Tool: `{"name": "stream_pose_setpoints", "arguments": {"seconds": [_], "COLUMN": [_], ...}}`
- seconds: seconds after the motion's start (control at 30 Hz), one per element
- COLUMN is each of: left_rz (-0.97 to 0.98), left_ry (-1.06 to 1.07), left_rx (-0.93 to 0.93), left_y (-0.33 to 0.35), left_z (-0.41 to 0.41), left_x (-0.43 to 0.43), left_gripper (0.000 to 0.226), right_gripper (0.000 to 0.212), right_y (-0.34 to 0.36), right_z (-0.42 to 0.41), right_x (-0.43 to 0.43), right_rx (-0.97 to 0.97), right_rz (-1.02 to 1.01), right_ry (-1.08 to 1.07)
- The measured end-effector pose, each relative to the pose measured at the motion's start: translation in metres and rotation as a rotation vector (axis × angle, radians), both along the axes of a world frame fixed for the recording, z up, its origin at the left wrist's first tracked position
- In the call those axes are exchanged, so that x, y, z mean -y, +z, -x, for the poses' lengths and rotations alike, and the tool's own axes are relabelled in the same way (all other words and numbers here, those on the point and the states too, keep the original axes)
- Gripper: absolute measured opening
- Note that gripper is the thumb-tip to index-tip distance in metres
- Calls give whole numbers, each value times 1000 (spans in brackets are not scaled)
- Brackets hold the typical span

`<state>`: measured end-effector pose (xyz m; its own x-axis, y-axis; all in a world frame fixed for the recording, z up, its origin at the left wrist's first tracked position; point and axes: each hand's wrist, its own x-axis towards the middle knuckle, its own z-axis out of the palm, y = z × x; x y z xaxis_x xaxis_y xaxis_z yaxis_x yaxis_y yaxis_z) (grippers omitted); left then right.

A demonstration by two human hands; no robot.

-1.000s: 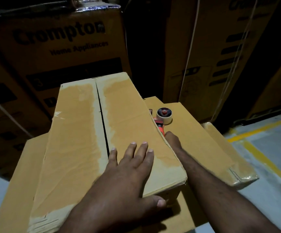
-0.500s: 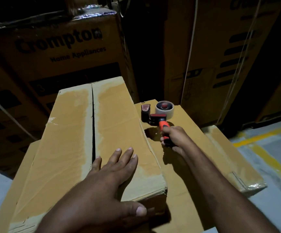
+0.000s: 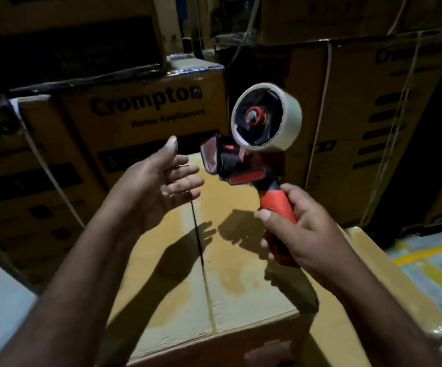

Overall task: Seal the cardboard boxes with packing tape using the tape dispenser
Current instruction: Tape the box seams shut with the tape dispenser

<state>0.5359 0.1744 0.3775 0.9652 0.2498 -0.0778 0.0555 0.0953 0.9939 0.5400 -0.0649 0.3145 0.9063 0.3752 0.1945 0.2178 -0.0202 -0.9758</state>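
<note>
Unsealed cardboard box beneath tape dispenser

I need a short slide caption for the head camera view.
Right hand lifts the tape dispenser above an unsealed cardboard box; open left hand reaches toward it.

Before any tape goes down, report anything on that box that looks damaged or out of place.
The box top carries pale strips of old tape residue beside the open center seam, so it looks previously sealed and stripped. Its near edge is scuffed. The tape dispenser in the right hand looks intact; the left hand is empty.
</note>
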Motion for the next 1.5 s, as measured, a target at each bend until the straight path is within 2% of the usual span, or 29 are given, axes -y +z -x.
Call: {"name": "stream_pose_setpoints", "arguments": {"seconds": [0.17, 0.3, 0.37, 0.47, 0.57, 0.63, 0.67, 0.83, 1.0, 1.13, 1.3, 1.5], "left_rz": [4, 145, 201, 358, 425, 383, 334, 107, -36, -302, -453, -589], "left_ry": [-130, -252, -232, -165, -205, -201, -187, -165, -227, -211, -176, -96], "left_rx": [-73, -107, -135, -207, -253, -245, -232, -150, -153, -117, -85, -54], "left_y": [11, 4, -1, -12, -21, -25, -26, -18, -12, -7, -8, -43], "left_z": [3, 5, 2, -3, -9, -15, -20, -47, -86, -119, -159, -217], "left_x": [-20, -32, -32, -30, -27, -29, -31, -54, -88, -118, -145, -161], "left_gripper": [74, 74, 73, 61, 29, 8, 6, 16, 13, 16, 17, 11], "right_gripper": [46, 44, 44, 41, 41, 46, 47, 49, 56, 60, 55, 48], "right_y": [-3, -13, -16, -19, -23, -26, -26, -27, -19, -16, -23, -36], "right_z": [40, 53, 58, 63, 64, 63, 62, 45, 13, -22, -65, -107], "right_x": [-30, -43, -46, -48, -50, -52, -53, -66, -91, -117, -151, -181], "right_rx": [228, 300, 325, 346, 371, 393, 399, 425, 462, 487, 369, 255], "right_rz": [166, 108, 127, 129, 144, 189, 205, 266, 336, 405, 436, 455], "right_ry": [-144, -217, -259, -303, -316, -327, -333, -368, -373, -354, -389, -425]}}
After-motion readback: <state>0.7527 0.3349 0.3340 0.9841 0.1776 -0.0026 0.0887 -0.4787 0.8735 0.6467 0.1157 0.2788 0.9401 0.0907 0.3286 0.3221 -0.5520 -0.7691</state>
